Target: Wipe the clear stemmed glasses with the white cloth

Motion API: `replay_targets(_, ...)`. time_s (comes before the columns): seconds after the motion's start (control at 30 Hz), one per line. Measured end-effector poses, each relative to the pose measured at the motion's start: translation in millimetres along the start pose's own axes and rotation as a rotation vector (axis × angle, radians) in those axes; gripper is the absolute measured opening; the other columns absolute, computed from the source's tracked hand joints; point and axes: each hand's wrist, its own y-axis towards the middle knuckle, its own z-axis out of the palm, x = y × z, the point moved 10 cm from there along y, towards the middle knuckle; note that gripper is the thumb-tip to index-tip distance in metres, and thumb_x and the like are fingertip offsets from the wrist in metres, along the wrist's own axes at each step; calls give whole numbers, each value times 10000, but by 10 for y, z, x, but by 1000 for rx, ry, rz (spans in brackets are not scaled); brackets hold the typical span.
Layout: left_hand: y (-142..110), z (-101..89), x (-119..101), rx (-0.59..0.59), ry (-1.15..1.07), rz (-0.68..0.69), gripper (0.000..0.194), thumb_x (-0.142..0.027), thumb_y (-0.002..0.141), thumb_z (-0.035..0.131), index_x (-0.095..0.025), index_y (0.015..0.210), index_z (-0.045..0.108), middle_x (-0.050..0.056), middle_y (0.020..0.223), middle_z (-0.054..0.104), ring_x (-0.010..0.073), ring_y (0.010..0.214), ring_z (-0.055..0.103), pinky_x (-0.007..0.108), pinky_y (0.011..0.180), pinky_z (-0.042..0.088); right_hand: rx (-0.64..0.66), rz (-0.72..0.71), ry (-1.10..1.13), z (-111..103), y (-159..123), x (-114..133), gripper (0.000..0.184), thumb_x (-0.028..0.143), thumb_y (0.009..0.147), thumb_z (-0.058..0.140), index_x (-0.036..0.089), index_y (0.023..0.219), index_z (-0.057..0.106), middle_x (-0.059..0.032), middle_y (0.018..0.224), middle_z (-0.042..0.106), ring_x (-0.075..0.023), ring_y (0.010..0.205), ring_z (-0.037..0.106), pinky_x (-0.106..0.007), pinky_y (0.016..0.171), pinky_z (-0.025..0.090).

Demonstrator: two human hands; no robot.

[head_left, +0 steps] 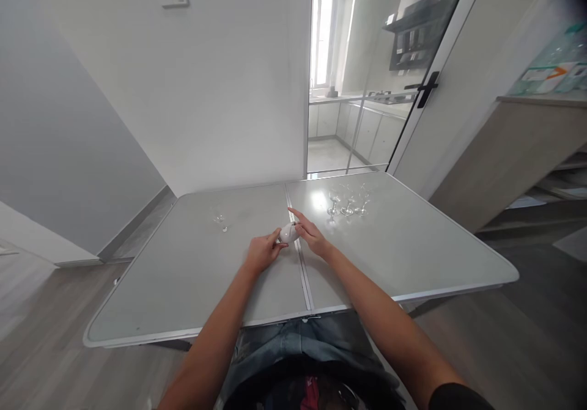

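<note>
A small white, rounded, shiny object point(288, 233) is held between my two hands over the table's middle seam; its exact kind is not clear. My left hand point(266, 250) grips its left end, thumb and fingers closed. At its right end, my right hand point(311, 234) curls some fingers onto it, while one finger points out past it. Clear stemmed glasses point(347, 205) stand in a group on the table's right half, beyond my right hand. Another clear glass point(221, 219) is on the left half, its outline faint.
The grey folding table point(183, 275) has a metal edge and a seam point(303, 278) down its middle. Behind it are a white wall point(229, 92) and a glass door with a black handle point(428, 89). Plastic-wrapped bottles point(554, 71) sit on a wooden shelf unit point(495, 147) at right.
</note>
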Motion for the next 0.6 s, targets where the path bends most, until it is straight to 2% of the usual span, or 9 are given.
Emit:
replay_targets(0.17, -1, 35, -2, 38, -51, -58, 458, -473, 928, 575, -249, 1328, 574, 37, 800, 725, 209, 742, 685, 274, 673, 426, -151, -97, -120, -87, -22, 128, 431, 515, 921, 541, 271, 1260, 645, -16, 728, 552, -234, 840, 492, -374, 906, 416)
replay_targets(0.27, 14, -11, 34, -11, -30, -85, 453, -487, 922, 585, -277, 1323, 591, 48, 833, 731, 212, 765, 681, 282, 694, 426, -190, -45, -41, -122, -3, 77, 390, 536, 906, 555, 264, 1160, 670, -13, 709, 537, -228, 808, 493, -356, 843, 436)
replay_targets(0.37, 32, -113, 73, -98, 0, -75, 371, -422, 934, 588, -289, 1276, 637, 85, 846, 730, 228, 792, 673, 316, 747, 430, -143, 96, 136, -78, 16, -72, 459, 542, 908, 559, 267, 1272, 611, 6, 765, 566, -188, 749, 498, -311, 764, 433)
replay_targets(0.5, 66, -205, 91, -139, 7, -7, 293, -287, 950, 566, -301, 1221, 678, 89, 821, 723, 226, 809, 663, 373, 873, 407, -78, 343, 427, 63, -32, -319, 646, 558, 899, 587, 283, 1466, 441, 30, 762, 600, -160, 717, 524, -280, 727, 430)
replay_targets(0.6, 78, -221, 115, -149, 48, 14, 309, -281, 956, 563, -295, 1246, 669, 89, 857, 736, 227, 827, 659, 403, 924, 380, -37, 391, 596, 143, -62, -329, 734, 533, 877, 641, 285, 1511, 366, 14, 854, 645, -168, 812, 572, -296, 786, 458)
